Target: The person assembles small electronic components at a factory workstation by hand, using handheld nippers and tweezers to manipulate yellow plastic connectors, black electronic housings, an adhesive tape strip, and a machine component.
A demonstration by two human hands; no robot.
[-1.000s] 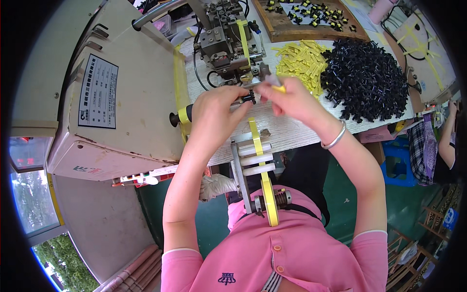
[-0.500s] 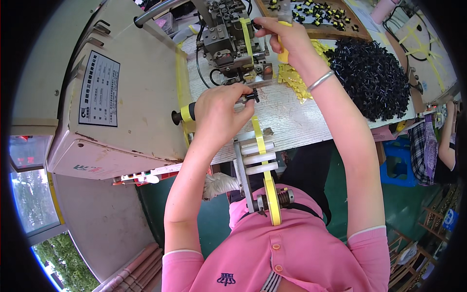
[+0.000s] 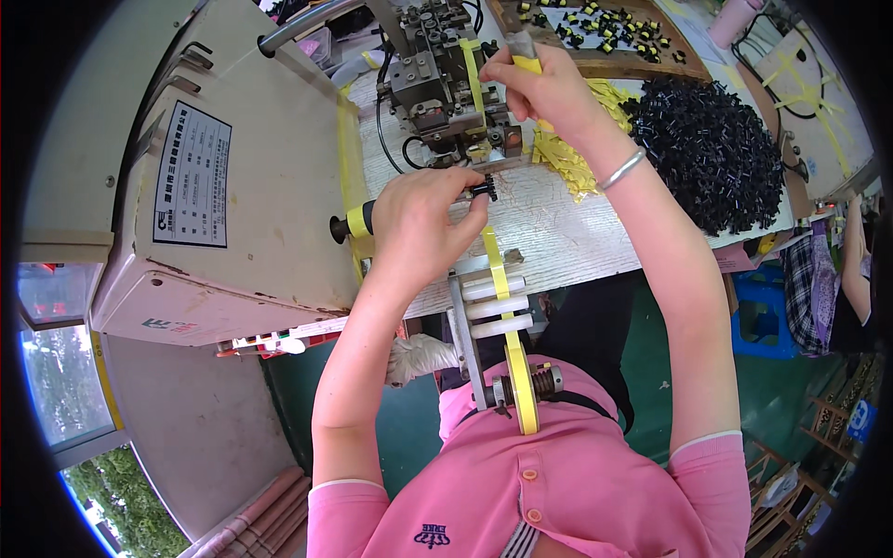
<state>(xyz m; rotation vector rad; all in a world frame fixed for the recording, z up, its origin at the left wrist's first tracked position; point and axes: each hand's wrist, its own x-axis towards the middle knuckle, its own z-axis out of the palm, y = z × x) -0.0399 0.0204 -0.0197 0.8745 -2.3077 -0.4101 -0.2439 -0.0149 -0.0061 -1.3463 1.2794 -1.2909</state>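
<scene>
My left hand is closed, thumb and fingers pinching a small black plastic part just in front of the small metal machine. Behind that hand, a dark knob with a yellow band sticks out. My right hand is curled round a yellow-wrapped stick-like tool, whose blunt greyish end points up; its exact kind I cannot make out. The fingertips of that hand are beside the yellow tape running down the machine. From a reel near my body, yellow tape passes over white rollers towards the machine.
A large heap of black parts lies to the right, beside a pile of yellow tape pieces. Black parts with yellow tape lie in a wooden tray at the back. A big beige machine housing stands left; a blue stool is at right.
My right hand has moved a little nearer and turned, so the greyish end of its tool now shows above the fingers. My left hand stays almost in place with the black part.
</scene>
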